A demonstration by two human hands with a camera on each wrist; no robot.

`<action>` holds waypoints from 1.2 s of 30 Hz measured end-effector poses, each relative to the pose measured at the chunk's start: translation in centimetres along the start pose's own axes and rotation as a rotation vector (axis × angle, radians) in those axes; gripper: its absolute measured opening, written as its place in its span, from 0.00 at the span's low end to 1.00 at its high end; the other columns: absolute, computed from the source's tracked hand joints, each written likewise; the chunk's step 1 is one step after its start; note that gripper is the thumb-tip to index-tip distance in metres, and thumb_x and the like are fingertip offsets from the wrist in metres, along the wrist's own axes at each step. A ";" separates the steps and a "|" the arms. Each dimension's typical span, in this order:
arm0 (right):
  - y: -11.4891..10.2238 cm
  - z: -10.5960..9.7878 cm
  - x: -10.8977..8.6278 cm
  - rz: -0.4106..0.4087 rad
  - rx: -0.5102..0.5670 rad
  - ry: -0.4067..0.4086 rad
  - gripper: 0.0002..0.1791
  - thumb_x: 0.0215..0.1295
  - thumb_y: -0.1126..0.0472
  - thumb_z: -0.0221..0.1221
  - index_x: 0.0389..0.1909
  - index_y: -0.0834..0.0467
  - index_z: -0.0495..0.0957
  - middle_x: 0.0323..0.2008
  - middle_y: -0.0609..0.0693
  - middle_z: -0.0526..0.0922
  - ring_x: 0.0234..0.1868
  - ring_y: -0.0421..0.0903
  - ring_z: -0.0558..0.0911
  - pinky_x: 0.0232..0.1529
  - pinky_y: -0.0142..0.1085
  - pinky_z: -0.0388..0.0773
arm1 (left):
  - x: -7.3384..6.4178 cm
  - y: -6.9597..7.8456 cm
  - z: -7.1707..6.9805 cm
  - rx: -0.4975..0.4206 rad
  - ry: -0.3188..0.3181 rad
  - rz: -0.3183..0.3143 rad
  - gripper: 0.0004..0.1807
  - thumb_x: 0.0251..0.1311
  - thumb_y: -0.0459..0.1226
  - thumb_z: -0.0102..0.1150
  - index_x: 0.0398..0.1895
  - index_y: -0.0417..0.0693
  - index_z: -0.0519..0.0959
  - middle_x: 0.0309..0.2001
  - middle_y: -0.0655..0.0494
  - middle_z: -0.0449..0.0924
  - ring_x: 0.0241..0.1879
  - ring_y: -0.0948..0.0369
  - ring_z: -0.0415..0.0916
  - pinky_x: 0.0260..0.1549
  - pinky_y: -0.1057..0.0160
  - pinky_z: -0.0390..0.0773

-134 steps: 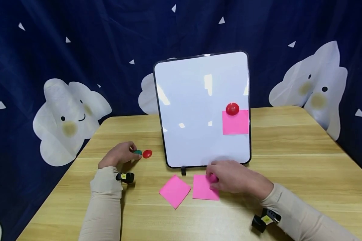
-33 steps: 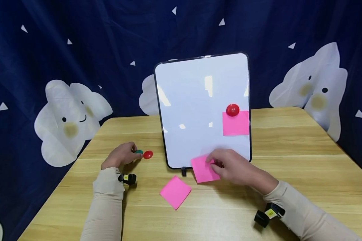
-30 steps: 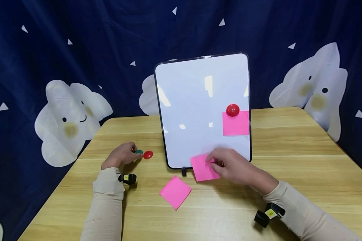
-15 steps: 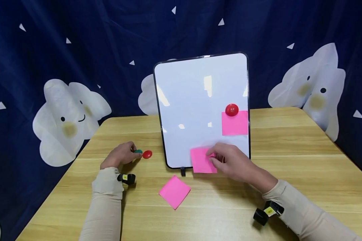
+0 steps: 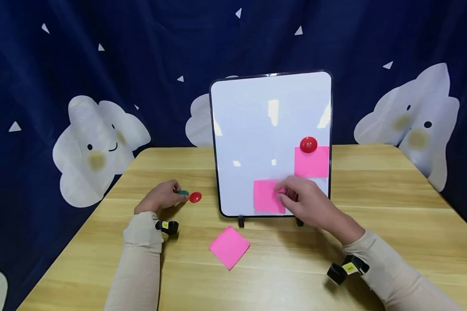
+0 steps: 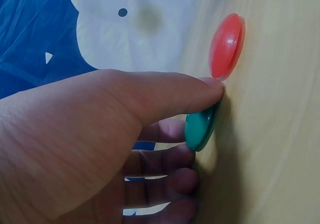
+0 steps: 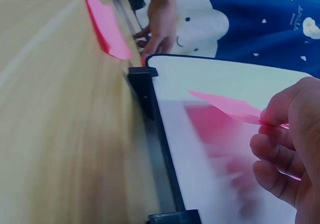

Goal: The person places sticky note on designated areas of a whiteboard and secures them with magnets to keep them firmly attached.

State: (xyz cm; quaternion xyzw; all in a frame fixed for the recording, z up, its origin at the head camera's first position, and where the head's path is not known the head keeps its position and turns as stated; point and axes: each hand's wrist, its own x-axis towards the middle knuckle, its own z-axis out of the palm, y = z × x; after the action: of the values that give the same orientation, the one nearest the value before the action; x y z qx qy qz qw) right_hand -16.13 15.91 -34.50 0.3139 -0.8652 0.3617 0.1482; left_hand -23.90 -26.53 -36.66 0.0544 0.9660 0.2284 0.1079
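Note:
My left hand (image 5: 159,197) is low over the table at the left, pinching a green round magnet (image 6: 199,129) between thumb and fingers. A red round magnet (image 5: 195,197) lies just beyond the thumb tip. My right hand (image 5: 310,202) pinches a pink sticky note (image 5: 265,198) by its right edge, before the lower part of the whiteboard (image 5: 253,125). In the right wrist view the note stands off the board at an angle, its reflection showing on the glossy surface. Higher on the board's right side, another red magnet (image 5: 308,144) overlaps the top of a second pink note (image 5: 311,165).
A third pink sticky note (image 5: 229,247) lies turned cornerwise on the wooden table (image 5: 202,280), in front of the board. Black feet (image 5: 241,221) hold the board upright. Behind the table hangs a dark blue curtain (image 5: 159,39) with white clouds.
My right hand has lifted a pink note off the table and brought it up before the board's lower part. My left hand has stayed at the green magnet. The head view has shifted slightly.

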 end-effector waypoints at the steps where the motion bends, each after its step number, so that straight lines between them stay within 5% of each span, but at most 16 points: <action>1: 0.0 -0.1 0.1 -0.003 0.000 0.006 0.11 0.60 0.71 0.66 0.42 0.55 0.83 0.28 0.40 0.76 0.25 0.39 0.73 0.26 0.32 0.75 | 0.0 0.0 0.0 -0.005 0.001 0.001 0.18 0.64 0.47 0.65 0.41 0.42 0.73 0.35 0.50 0.74 0.34 0.54 0.70 0.31 0.59 0.70; 24: 0.9 -2.8 3.0 -0.095 -0.142 0.196 0.12 0.57 0.73 0.68 0.42 0.60 0.85 0.26 0.45 0.76 0.24 0.40 0.72 0.26 0.33 0.72 | 0.0 -0.2 0.4 -0.016 0.004 -0.001 0.18 0.64 0.48 0.65 0.41 0.42 0.73 0.35 0.50 0.74 0.34 0.54 0.70 0.32 0.59 0.70; 36: 1.0 -3.2 2.9 -0.087 -0.188 0.240 0.15 0.58 0.70 0.68 0.48 0.63 0.85 0.37 0.52 0.79 0.30 0.43 0.71 0.27 0.35 0.70 | 0.3 -0.2 0.6 -0.010 0.025 0.008 0.19 0.63 0.49 0.64 0.41 0.42 0.73 0.35 0.50 0.75 0.34 0.53 0.71 0.32 0.59 0.71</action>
State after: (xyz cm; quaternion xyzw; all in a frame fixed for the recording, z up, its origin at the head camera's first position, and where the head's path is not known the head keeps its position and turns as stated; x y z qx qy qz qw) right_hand -18.91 17.50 -31.37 0.2902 -0.8570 0.3074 0.2947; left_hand -24.01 -26.41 -37.34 0.0551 0.9660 0.2342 0.0950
